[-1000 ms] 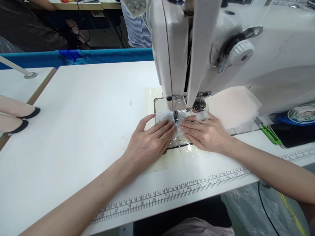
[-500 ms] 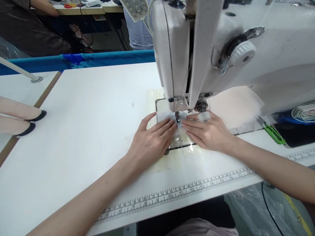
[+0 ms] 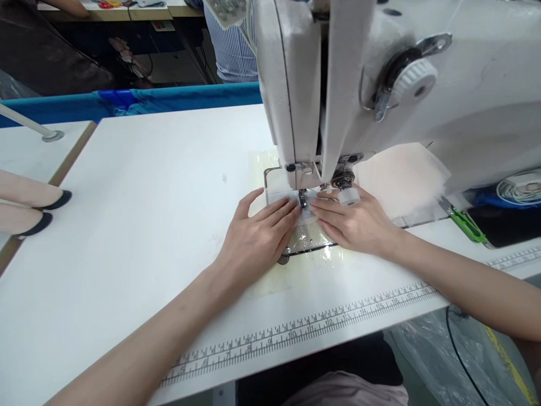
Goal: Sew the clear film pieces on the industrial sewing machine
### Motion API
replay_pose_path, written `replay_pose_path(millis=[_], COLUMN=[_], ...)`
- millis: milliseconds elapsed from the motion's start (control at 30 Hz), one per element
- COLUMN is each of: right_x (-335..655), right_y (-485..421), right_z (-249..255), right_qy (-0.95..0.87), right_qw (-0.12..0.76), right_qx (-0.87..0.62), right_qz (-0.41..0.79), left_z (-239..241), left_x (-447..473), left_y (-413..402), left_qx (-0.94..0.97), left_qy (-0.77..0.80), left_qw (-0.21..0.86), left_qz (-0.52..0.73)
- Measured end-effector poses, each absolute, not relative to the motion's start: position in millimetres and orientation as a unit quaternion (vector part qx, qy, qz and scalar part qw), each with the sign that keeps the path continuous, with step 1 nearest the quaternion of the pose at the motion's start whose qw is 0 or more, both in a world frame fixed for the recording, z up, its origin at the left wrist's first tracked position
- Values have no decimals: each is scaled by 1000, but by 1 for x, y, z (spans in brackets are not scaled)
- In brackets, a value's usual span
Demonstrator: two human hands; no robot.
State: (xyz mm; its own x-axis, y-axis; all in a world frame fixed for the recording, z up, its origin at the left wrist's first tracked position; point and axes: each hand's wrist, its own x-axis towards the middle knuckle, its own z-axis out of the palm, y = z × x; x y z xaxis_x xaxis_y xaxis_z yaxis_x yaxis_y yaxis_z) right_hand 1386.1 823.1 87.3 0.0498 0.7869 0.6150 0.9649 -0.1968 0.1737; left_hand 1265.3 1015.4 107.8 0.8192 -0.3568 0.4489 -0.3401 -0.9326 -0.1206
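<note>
My left hand [image 3: 265, 230] lies palm down left of the presser foot [image 3: 302, 198] of a white sewing machine [image 3: 296, 84]. Its fingers are stretched flat and its thumb is spread away. On the other side, my right hand [image 3: 353, 221] is also palm down, with fingers extended toward the needle area and partly behind a white knob [image 3: 349, 196]. Between the fingertips a thin, pale, see-through piece [image 3: 305, 217] shows under the foot; the fingers press on it and hide most of it. Below lies the metal machine bed [image 3: 310, 241], covered in clear film.
Pale pink fabric pieces [image 3: 403, 177] lie right of the needle, near green thread snips [image 3: 467, 225] and a dark phone-like slab [image 3: 501, 225]. A printed ruler [image 3: 313, 330] runs along the front edge. Two pink padded rods [image 3: 29, 189] are at left. Other people sit beyond the blue cloth [image 3: 177, 100].
The whole view has shifted slightly left and up. Both hands stay flat beside the presser foot, with hardly any movement relative to the machine.
</note>
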Motion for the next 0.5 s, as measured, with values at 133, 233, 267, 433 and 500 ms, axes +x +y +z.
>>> replay_pose_path(millis=[133, 233, 267, 433, 500], right_x=[1385, 1385, 1385, 1385, 1385], right_y=[823, 824, 824, 824, 824], right_z=[87, 87, 87, 88, 88], right_qy=[-612, -610, -609, -605, -604], right_qw=[139, 135, 134, 135, 135], right_qx=[-715, -721, -722, -731, -733], right_qz=[-307, -301, -299, -287, -282], left_z=[107, 107, 108, 108, 108], left_x=[1265, 1265, 1265, 1265, 1265], left_y=[1016, 1016, 1016, 1016, 1016], left_qx=[-955, -954, -954, -957, -957], left_qy=[180, 181, 181, 179, 179], left_qw=[17, 16, 15, 5, 2], left_qz=[-236, -237, -237, -229, -228])
